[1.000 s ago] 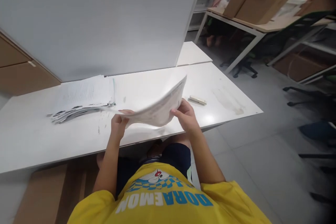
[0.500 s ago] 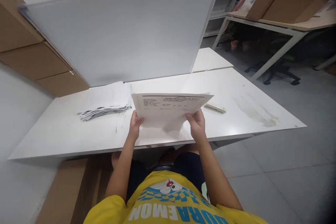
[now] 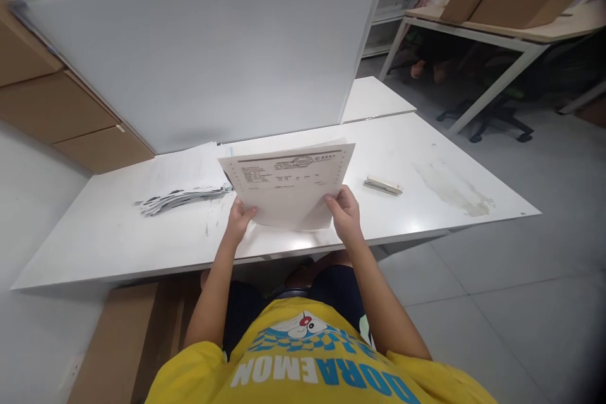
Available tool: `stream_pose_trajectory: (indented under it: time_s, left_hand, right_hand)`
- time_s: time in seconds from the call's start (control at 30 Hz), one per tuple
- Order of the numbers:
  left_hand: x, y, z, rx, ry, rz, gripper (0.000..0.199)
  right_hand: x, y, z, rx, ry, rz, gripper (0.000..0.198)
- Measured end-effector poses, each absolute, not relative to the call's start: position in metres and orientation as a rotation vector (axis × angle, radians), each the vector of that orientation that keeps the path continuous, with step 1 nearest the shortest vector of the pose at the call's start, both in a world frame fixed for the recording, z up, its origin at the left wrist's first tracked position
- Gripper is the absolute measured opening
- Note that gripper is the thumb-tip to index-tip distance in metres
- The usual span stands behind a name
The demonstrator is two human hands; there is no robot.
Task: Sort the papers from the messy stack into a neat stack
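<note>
Both my hands hold printed paper sheets (image 3: 288,196) upright, tilted a little, just over the front part of the white table. My left hand (image 3: 240,219) pinches the lower left edge, thumb on the near face. On the right edge, my right hand (image 3: 344,211) grips in the same way. Text and a round stamp show near the top of the front sheet, and another sheet's edge peeks out behind it. A stapler (image 3: 382,185) lies on the table to the right of my right hand. Left of the sheets rests a stack of papers (image 3: 184,196).
A large whiteboard (image 3: 203,50) stands across the back of the white table (image 3: 156,246). Cardboard boxes (image 3: 85,107) are at the left by the wall. Another desk (image 3: 506,31) with boxes stands back right, a person's feet (image 3: 426,71) and a chair base (image 3: 492,120) beneath it.
The sheets have tipped more upright and shifted left and slightly up, with both hands moving along. The stapler is now seen clear of the paper. The camera view has shifted slightly.
</note>
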State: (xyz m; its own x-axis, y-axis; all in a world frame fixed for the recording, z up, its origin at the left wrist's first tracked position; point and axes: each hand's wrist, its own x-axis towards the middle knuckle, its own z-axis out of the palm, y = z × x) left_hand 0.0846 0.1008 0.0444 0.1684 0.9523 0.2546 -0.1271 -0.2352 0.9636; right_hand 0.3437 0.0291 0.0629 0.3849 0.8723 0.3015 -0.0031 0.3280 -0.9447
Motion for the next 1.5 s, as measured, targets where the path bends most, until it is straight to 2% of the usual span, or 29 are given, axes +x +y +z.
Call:
stream_pose_trajectory:
  time_s: [0.17,0.27,0.53,0.73,0.83,0.97,1.03,1.17,1.27,1.33,1.4,1.5]
  left_hand:
    - [0.075,0.102,0.057,1.357,0.813,1.268,0.051]
    - [0.073,0.099,0.063,1.314,0.822,1.260,0.055]
    - [0.095,0.077,0.065,1.272,1.002,1.395,0.053]
    - [0.104,0.047,0.050,1.051,0.900,1.536,0.057]
    - [0.089,0.073,0.063,1.173,0.873,1.339,0.056]
    - [0.099,0.122,0.069,1.434,0.999,0.813,0.042]
    - [0.109,0.135,0.061,1.509,1.104,0.719,0.031]
    - [0.107,0.137,0.036,1.554,1.405,0.853,0.017]
    - [0.088,0.129,0.023,1.542,1.523,0.889,0.014]
    - [0.077,0.122,0.017,1.527,1.572,0.886,0.013]
    - [0.071,0.116,0.014,1.517,1.611,0.889,0.015]
    - [0.070,0.108,0.022,1.551,1.731,0.997,0.033]
  right_hand:
    - [0.342,0.024,0.065,-1.131,-1.075,0.728,0.027]
    - [0.341,0.019,0.069,-1.146,-1.073,0.745,0.028]
    - [0.352,0.008,0.106,-1.204,-1.178,0.716,0.025]
    - [0.396,0.026,0.143,-1.439,-1.643,0.780,0.014]
    - [0.413,0.049,0.147,-1.519,-1.967,0.901,0.011]
    - [0.404,0.085,0.126,-1.598,-2.199,0.924,0.010]
    - [0.398,0.100,0.109,-1.621,-2.181,0.847,0.013]
    - [0.430,0.112,0.074,-1.640,-1.839,0.585,0.024]
    - [0.486,0.102,0.046,-1.933,-1.505,0.364,0.016]
    - [0.518,0.089,0.031,-2.093,-1.383,0.328,0.011]
    - [0.535,0.078,0.023,-2.148,-1.373,0.328,0.017]
    - [0.530,0.069,0.030,-2.121,-1.445,0.326,0.018]
